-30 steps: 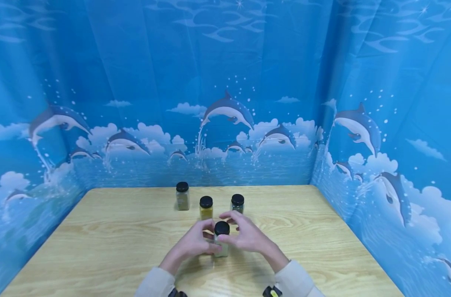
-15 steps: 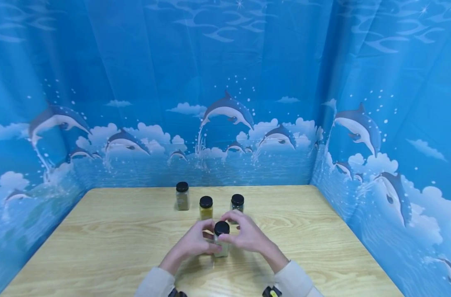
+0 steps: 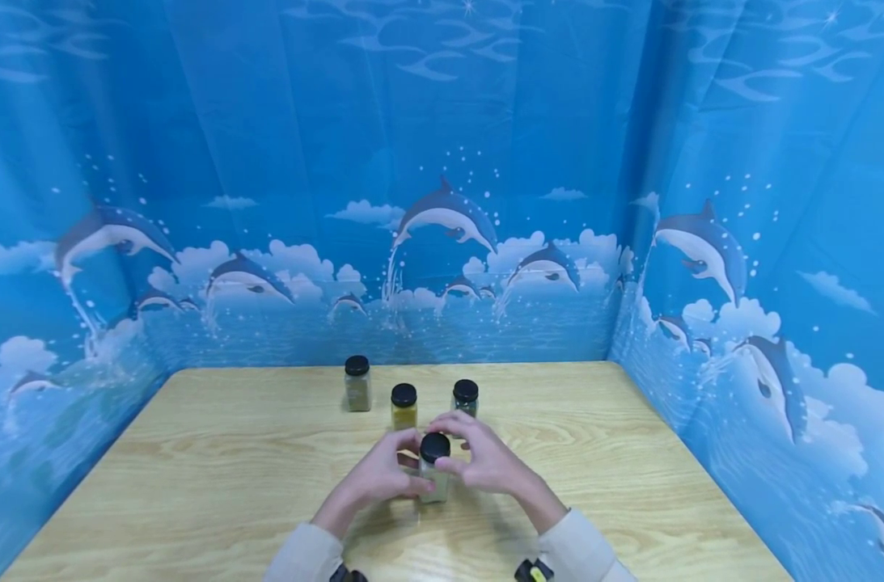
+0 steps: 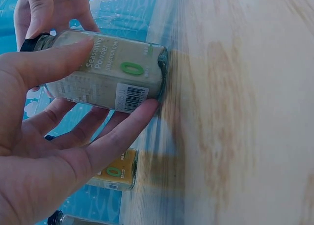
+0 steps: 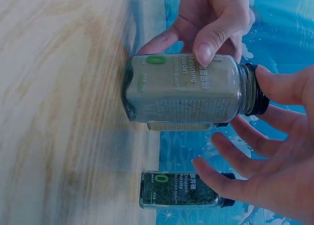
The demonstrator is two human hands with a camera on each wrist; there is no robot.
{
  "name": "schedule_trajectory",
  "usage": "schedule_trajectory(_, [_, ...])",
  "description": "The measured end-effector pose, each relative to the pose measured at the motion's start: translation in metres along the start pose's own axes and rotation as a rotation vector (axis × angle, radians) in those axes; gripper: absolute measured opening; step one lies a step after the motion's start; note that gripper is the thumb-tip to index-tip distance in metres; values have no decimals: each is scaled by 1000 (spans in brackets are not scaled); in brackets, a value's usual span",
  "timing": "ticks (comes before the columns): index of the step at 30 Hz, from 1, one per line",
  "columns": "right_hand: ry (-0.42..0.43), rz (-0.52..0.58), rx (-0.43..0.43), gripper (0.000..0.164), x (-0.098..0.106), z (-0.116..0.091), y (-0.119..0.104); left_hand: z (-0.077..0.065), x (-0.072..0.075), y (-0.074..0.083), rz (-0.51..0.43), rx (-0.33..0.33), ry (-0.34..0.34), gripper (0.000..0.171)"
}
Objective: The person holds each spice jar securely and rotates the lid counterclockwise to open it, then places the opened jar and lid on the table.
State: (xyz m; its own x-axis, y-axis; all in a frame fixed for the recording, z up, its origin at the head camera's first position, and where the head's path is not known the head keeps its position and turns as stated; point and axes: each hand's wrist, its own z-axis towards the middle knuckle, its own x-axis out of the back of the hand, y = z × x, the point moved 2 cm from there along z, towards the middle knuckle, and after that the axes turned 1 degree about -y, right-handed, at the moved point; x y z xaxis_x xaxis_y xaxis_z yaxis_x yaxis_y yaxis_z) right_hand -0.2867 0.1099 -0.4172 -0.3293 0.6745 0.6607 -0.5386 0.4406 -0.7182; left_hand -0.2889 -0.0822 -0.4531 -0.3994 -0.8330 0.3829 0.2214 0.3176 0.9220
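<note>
An upright square glass jar of seasoning powder (image 3: 434,482), pale inside and topped by a black lid (image 3: 435,447), stands between my two hands. My left hand (image 3: 383,471) grips its body, thumb (image 4: 68,60) across the label and fingers around the other side. My right hand (image 3: 488,462) is at the top, with the thumb (image 5: 279,85) on the lid's edge and the fingers curved around its far side. The "Seasoning Powder" print and a barcode show in the left wrist view. Whether the jar's base touches the table cannot be told.
Behind the hands on the wooden table (image 3: 230,469) stand three similar black-lidded jars: a yellow one (image 3: 404,415), a jar of chopped parsley (image 5: 171,189) to the right, and a greyish-brown one (image 3: 357,392) farther left. A dolphin-print curtain (image 3: 325,202) encloses the back and sides.
My right thumb has slid slightly rightward along the lid's edge, and the right fingers have shifted a little. The left hand and the jar hold their place.
</note>
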Motion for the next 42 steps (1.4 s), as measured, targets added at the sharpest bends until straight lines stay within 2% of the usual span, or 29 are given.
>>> schedule_trajectory(10, [30, 0, -25, 43, 7, -1, 1, 2, -1, 0, 12, -5, -11, 45])
schedule_trajectory(15, [44, 38, -52, 45, 17, -3, 1, 2, -2, 1, -15, 14, -14, 44])
schedule_trajectory(20, [55, 30, -72, 46, 29, -5, 2, 4, -4, 1, -34, 15, -20, 45])
schedule_trajectory(25, [87, 46, -109, 48, 40, -9, 6, 6, -9, 3, -24, 13, -22, 44])
schedule_trajectory(31, [131, -14, -168, 37, 57, -16, 15, 10, -15, 7, -16, 9, -30, 44])
schedule_trajectory(35, [135, -74, -209, 35, 71, -25, 22, 13, -21, 10, -25, 0, -34, 43])
schedule_trajectory(39, [96, -139, -227, 34, 81, -35, 32, 17, -26, 11, -21, -9, -30, 42])
schedule_trajectory(42, [48, -145, -223, 33, 86, -42, 40, 21, -32, 10, -9, -11, -28, 44])
